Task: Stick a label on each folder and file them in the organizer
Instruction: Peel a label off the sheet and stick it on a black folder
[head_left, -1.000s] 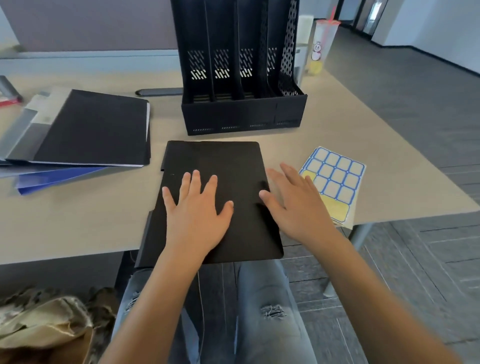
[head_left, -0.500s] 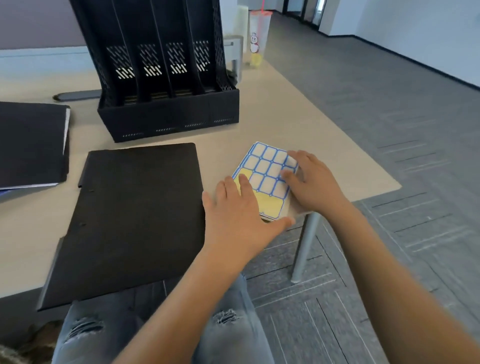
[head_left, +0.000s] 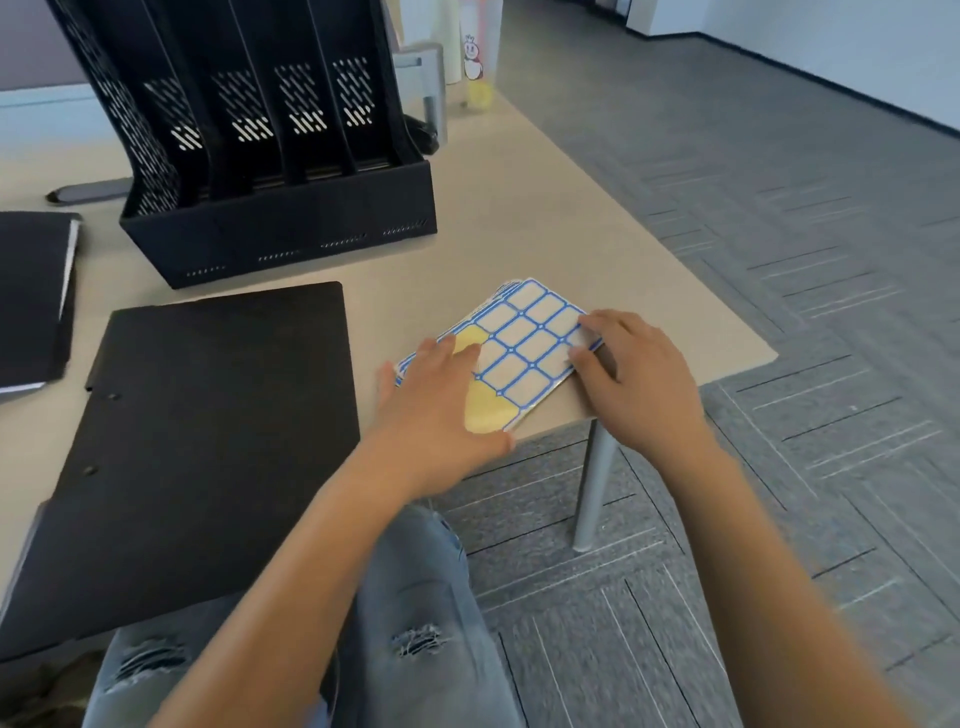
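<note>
Blue-grid label sheet (head_left: 524, 345) | left hand (head_left: 441, 410) flat on it | right hand (head_left: 631, 379) fingers pinch its right edge

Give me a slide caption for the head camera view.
Both hands on the label sheet beside a black folder.

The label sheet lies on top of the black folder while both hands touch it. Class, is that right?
Not quite. In the head view the label sheet lies on the bare table, to the right of the black folder. Both the left hand and the right hand do touch it.
</note>
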